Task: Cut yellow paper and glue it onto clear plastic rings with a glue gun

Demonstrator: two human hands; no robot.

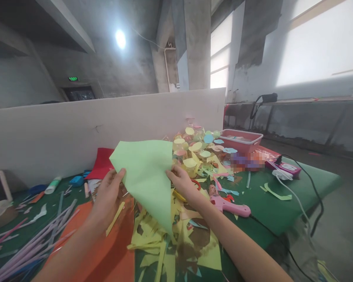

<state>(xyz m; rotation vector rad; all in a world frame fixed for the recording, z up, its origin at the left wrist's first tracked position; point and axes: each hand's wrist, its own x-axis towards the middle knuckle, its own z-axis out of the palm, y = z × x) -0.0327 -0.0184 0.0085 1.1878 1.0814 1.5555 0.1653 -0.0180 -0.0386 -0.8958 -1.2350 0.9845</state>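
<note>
A sheet of light green paper is held up in front of me, its lower part narrowing to a point. My left hand pinches the left edge between thumb and fingers. At the right edge my right hand grips the sheet the same way. Beneath the paper lie many yellow paper scraps and an orange sheet. Scissors with red and yellow handles lie partly hidden near my right hand. A pink glue gun rests just right of my right forearm.
A white board stands along the table's back. Round paper pieces and cups pile up before it. A pink basket stands back right, near cables. Pale purple straws, a glue bottle and tape lie left.
</note>
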